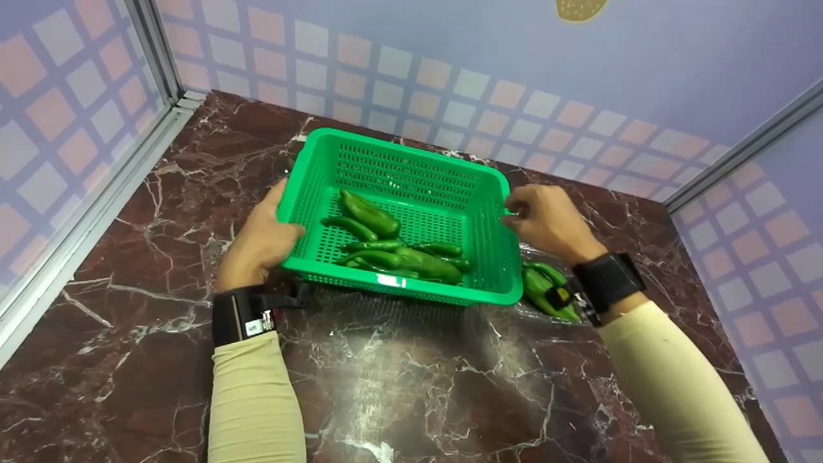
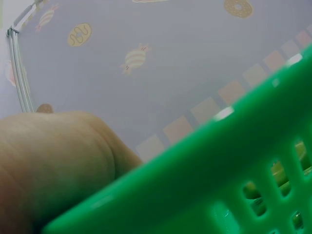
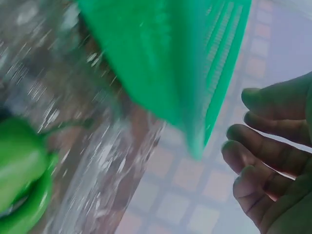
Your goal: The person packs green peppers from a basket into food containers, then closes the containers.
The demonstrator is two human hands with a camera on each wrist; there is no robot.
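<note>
A green plastic basket (image 1: 463,294) with slotted walls holds several green peppers (image 1: 424,262), mostly gathered toward its near side. At its left rim my left hand (image 1: 254,244) grips the basket, with the thumb over the edge; the other fingers are largely hidden beneath. My right hand (image 1: 548,217) hovers beside the right rim. Its fingers (image 3: 253,146) are loosely bent and hold nothing, with a gap to the basket in the right wrist view. Below the right wrist, more green peppers (image 1: 543,289) lie outside the basket, partly covered by the wrist camera.
Crinkled clear plastic (image 3: 92,180) lies by the peppers on the right. The brown marbled tabletop (image 1: 450,392) stretches under everything. Tiled-pattern panels (image 1: 443,77) wall off the back and both sides, with a metal rail (image 1: 83,218) along the left.
</note>
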